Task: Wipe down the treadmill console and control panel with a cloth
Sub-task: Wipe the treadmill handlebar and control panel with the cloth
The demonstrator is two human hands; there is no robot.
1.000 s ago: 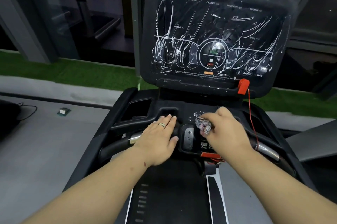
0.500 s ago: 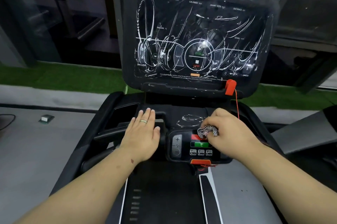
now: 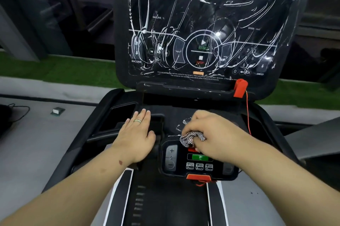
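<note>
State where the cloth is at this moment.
In the head view the cloth sits right of centre, bunched in the right hand at the top edge of the small control panel, just above its green button.

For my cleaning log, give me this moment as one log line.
stage: wiping control panel | right hand: holds bunched cloth at panel top | left hand: flat on console deck | screen: streaked

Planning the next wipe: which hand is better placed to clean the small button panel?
The right hand: it already grips the checked cloth at the button panel's top edge. The left hand rests flat, holding nothing.
</note>
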